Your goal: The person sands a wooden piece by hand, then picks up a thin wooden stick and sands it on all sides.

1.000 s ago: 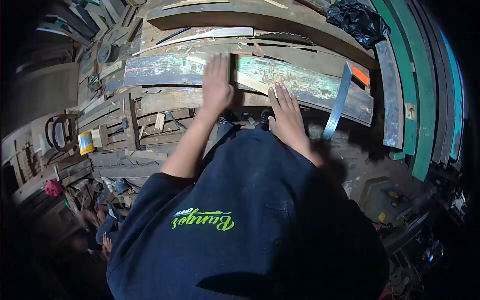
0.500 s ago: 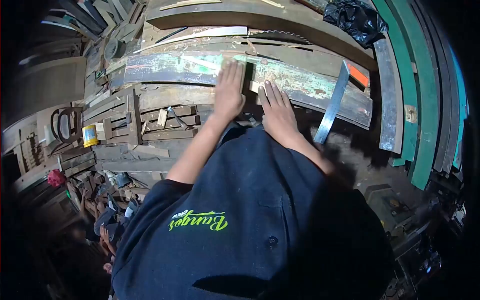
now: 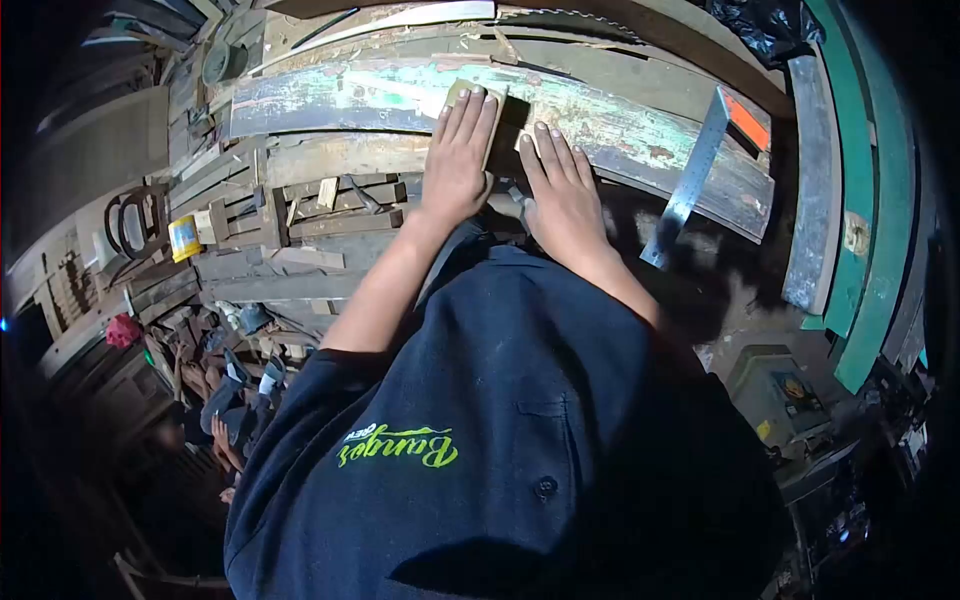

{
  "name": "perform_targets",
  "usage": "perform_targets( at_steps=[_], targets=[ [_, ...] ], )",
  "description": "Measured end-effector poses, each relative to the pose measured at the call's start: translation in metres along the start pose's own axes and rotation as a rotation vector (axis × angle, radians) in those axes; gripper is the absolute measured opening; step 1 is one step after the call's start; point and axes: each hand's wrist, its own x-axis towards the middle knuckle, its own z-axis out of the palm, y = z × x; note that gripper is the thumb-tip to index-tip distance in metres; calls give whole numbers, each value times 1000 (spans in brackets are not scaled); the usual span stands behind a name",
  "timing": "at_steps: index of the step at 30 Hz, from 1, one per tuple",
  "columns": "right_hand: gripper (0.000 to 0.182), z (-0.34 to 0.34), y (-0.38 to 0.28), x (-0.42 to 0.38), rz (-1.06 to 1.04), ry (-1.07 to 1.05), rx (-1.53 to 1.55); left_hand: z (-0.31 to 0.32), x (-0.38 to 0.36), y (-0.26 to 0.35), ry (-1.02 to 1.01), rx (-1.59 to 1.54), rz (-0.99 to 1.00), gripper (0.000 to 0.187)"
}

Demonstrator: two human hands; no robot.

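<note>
My left hand [image 3: 458,165] lies flat with its fingers stretched out on a small wooden block [image 3: 496,118], whose far end shows past the fingertips. Under the block is a long board [image 3: 350,95] with worn green and white paint. My right hand [image 3: 568,195] rests palm down at the board's near edge, fingers slightly spread; anything under its palm is hidden. To its right, a try square with a metal blade [image 3: 688,185] and an orange handle [image 3: 748,122] lies across the board.
A saw blade [image 3: 570,18] lies behind the board. Green planks [image 3: 870,230] stand at the right, near a black plastic bag [image 3: 765,28]. A hammer [image 3: 362,195] and a yellow tub [image 3: 184,238] are at the left. Another person [image 3: 235,410] sits at the lower left.
The view has shifted, so the board sits higher. More of the block shows beyond my left fingertips. A pale sliver of wood is no longer seen on the board beside my left hand.
</note>
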Motion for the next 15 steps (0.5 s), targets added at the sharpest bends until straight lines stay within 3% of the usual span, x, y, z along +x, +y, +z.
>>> perform_targets(
  at_steps=[3, 5, 7, 8, 11, 13, 15],
  targets=[
    [78, -1, 2, -2, -10, -35, -16, -21, 4, -30, 6, 58, 55, 86],
    [77, 0, 2, -2, -10, -29, -31, -15, 14, -78, 137, 65, -92, 80],
    [76, -1, 2, -1, -12, -44, -44, -17, 11, -71, 248, 216, -89, 77],
    [70, 0, 1, -1, -8, -14, -33, 0, 14, -63, 260, 87, -158, 75],
    [63, -2, -2, 2, 8, 6, -24, 0, 2, 16, -22, 26, -14, 81],
    [61, -3, -1, 1, 0, 16, -4, -3, -3, 10, -44, 4, 57, 87],
    [60, -5, 2, -1, -7, 17, 15, -14, 6, -21, 26, 56, 4, 84]
  ],
)
